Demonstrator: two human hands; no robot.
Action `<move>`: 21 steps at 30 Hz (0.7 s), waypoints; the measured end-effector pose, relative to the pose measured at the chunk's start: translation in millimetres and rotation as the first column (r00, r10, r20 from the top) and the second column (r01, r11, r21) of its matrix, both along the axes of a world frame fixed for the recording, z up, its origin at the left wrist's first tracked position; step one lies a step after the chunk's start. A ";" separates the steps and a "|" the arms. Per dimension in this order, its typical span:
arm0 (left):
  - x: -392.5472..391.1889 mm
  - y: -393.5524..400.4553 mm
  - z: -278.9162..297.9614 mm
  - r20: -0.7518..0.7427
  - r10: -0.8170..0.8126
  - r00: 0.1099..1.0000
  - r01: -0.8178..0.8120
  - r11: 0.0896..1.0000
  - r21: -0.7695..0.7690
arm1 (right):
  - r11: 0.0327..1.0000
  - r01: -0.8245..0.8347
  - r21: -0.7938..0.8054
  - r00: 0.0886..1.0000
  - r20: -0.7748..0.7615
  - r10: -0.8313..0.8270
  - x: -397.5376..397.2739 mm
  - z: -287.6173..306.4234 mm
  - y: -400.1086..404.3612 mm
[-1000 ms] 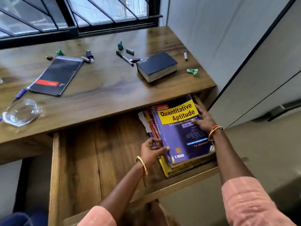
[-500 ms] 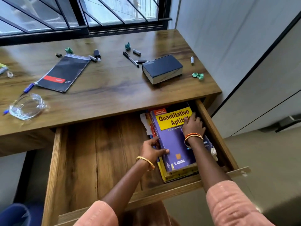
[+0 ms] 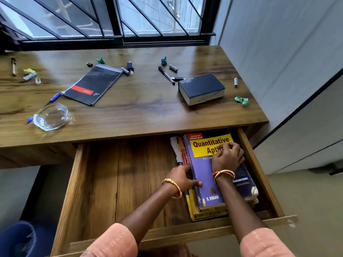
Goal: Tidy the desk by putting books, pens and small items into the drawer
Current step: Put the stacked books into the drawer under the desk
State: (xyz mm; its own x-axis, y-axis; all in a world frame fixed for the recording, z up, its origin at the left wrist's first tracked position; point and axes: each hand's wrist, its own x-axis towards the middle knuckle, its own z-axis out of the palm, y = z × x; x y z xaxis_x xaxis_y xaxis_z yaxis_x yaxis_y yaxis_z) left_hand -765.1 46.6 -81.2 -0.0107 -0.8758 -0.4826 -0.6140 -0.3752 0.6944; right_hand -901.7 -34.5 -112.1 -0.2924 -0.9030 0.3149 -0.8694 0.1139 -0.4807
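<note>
While my left hand point(image 3: 182, 178) grips the spine edge of the glossy purple Quantitative Aptitude book point(image 3: 207, 175), my right hand point(image 3: 227, 157) rests on its cover, fingers loosely curled; it tops the stack at the wooden drawer's point(image 3: 118, 182) three o'clock.

Lower books point(image 3: 207, 213) mostly hidden under purple book point(image 3: 204, 169); title part-covered.

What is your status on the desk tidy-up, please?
Left hand grips purple book's spine edge; right hand rests on its cover. Book in drawer. Thick dark book, notepad remain on desk.
</note>
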 end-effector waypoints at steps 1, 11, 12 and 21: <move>3.3 -0.2 1.9 0.053 -0.030 0.998 0.031 0.999 -0.017 | 0.999 -0.002 -0.051 0.999 0.052 0.005 6.6 4.8 1.3; 207.0 -81.0 79.6 0.126 0.731 0.671 -0.547 0.602 -0.582 | 0.929 -0.366 -0.049 0.746 0.582 0.324 178.5 99.2 -69.3; 236.9 -94.8 83.0 0.136 0.756 0.641 -0.555 0.578 -0.598 | 0.881 -0.470 0.059 0.701 0.631 0.332 196.5 101.0 -84.2; 413.3 -189.5 73.7 0.477 0.626 0.616 -0.565 0.774 -0.286 | 0.585 -0.729 0.356 0.294 0.934 -0.202 387.4 101.8 -148.8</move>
